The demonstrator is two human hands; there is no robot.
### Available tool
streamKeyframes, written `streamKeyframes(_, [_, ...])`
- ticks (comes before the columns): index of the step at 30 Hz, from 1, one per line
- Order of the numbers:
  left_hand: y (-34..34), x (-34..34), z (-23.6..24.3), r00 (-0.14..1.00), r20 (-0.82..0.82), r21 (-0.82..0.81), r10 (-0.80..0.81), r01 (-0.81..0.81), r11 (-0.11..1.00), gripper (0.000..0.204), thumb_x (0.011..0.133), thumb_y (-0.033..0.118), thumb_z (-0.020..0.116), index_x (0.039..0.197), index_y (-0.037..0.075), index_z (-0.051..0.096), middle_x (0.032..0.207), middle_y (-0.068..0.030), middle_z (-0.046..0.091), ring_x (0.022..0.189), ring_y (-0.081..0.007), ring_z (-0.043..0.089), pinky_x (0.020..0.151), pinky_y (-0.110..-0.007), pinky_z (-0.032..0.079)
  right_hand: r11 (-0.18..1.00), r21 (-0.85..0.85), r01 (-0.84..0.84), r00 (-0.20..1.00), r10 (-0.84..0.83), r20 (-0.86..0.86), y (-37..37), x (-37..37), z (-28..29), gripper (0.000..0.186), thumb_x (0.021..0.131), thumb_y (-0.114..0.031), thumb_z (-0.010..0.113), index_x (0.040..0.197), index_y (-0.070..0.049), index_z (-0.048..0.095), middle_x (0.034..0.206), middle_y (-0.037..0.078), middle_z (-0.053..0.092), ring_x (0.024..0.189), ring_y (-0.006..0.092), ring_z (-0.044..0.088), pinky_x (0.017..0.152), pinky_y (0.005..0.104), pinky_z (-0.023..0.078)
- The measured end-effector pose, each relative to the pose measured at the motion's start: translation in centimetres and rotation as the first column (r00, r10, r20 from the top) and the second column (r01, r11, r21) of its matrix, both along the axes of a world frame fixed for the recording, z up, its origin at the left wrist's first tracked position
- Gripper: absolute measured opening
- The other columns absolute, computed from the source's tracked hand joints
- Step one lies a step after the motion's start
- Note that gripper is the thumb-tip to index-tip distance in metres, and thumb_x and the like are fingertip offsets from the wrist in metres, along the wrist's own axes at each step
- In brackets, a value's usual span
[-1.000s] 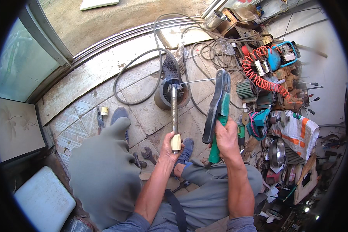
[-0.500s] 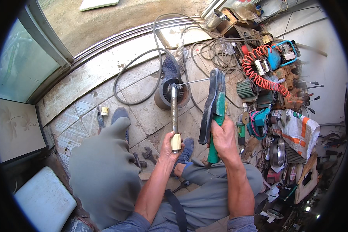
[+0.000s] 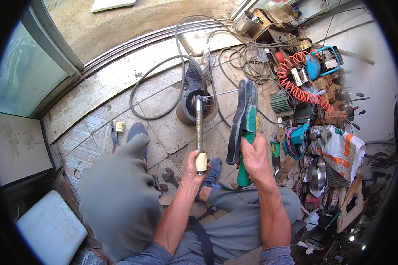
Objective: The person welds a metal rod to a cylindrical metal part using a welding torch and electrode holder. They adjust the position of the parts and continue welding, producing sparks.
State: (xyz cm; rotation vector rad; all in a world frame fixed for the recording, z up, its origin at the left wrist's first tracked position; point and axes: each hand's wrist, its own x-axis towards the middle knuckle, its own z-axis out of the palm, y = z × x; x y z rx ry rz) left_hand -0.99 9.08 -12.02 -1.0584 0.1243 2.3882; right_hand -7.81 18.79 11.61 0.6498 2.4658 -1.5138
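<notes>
My left hand (image 3: pixel 194 167) grips a long steel bar (image 3: pixel 199 123) by a cream sleeve (image 3: pixel 201 162) at its near end. The bar's far end sits at the mouth of a dark cylindrical housing (image 3: pixel 188 113) on the tiled floor, with a dark soled object (image 3: pixel 193 75) behind it. My right hand (image 3: pixel 255 157) is closed on a green-and-black clamp-like holder (image 3: pixel 247 110). A thin rod (image 3: pixel 223 92) extends leftward from the holder's head to the bar's top; whether it touches cannot be made out.
Looped hoses (image 3: pixel 148 117) lie around the housing. Pliers (image 3: pixel 115 137) and wrenches (image 3: pixel 169 176) lie near my feet. At right are crowded motors (image 3: pixel 281 103), an orange coiled hose (image 3: pixel 298 92), a teal power tool (image 3: pixel 294 139) and a sack (image 3: pixel 340 159). A doorway track (image 3: pixel 132 48) runs across the back.
The holder in my right hand has shifted slightly left since a second ago, with its rod. My left hand and the bar look the same.
</notes>
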Motion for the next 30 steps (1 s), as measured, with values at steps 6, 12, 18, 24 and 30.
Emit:
streamKeyframes(6, [0.01,0.00,0.01,1.000,-0.003,-0.006,-0.001,0.001,1.000,0.038,0.086,0.037,0.073,0.105,0.004,0.068,0.080,-0.0092,0.065,0.061,-0.0200,0.063,0.056,-0.030,0.055,1.000,0.012,-0.002,1.000,0.002,0.002,-0.13,-0.06,0.04,0.022,0.099,-0.018,0.059,0.087,-0.001,0.054,0.058,0.004,0.056,0.046,0.0135,0.056,0.042,0.0313,0.044])
streamKeyframes(12, [-0.03,-0.10,0.21,1.000,-0.006,0.000,0.014,-0.014,1.000,0.037,0.086,0.034,0.073,0.105,0.003,0.067,0.080,-0.0091,0.065,0.063,-0.0188,0.063,0.057,-0.031,0.056,0.999,0.034,-0.028,1.000,0.028,-0.005,0.12,0.00,-0.10,0.023,0.100,-0.021,0.060,0.090,-0.001,0.055,0.059,0.004,0.057,0.046,0.0130,0.056,0.041,0.0302,0.045])
streamKeyframes(18, [0.01,-0.12,0.33,1.000,-0.004,-0.002,0.018,-0.018,1.000,0.038,0.086,0.034,0.073,0.105,0.002,0.067,0.080,-0.0089,0.065,0.063,-0.0186,0.063,0.056,-0.031,0.057,0.998,0.040,-0.044,0.999,0.044,0.001,0.57,0.15,-0.54,0.025,0.101,-0.026,0.060,0.096,-0.001,0.057,0.063,0.004,0.058,0.045,0.0122,0.055,0.040,0.0281,0.046])
streamKeyframes(24, [0.04,-0.03,0.04,1.000,-0.008,-0.004,0.015,-0.015,1.000,0.038,0.086,0.035,0.073,0.105,0.003,0.068,0.080,-0.0089,0.065,0.062,-0.0188,0.062,0.056,-0.030,0.056,1.000,0.009,-0.005,1.000,0.005,0.001,-0.04,-0.11,-0.06,0.024,0.099,-0.020,0.061,0.089,0.000,0.053,0.058,0.004,0.056,0.046,0.0136,0.056,0.041,0.0311,0.044])
streamKeyframes(30, [0.05,0.06,-0.15,1.000,-0.006,-0.007,0.007,-0.007,1.000,0.038,0.086,0.036,0.073,0.105,0.004,0.068,0.080,-0.0091,0.065,0.062,-0.0194,0.063,0.055,-0.030,0.056,1.000,0.017,-0.019,1.000,0.020,-0.013,0.16,-0.01,-0.22,0.024,0.099,-0.020,0.061,0.089,0.000,0.053,0.058,0.004,0.056,0.046,0.0134,0.056,0.041,0.0311,0.044])
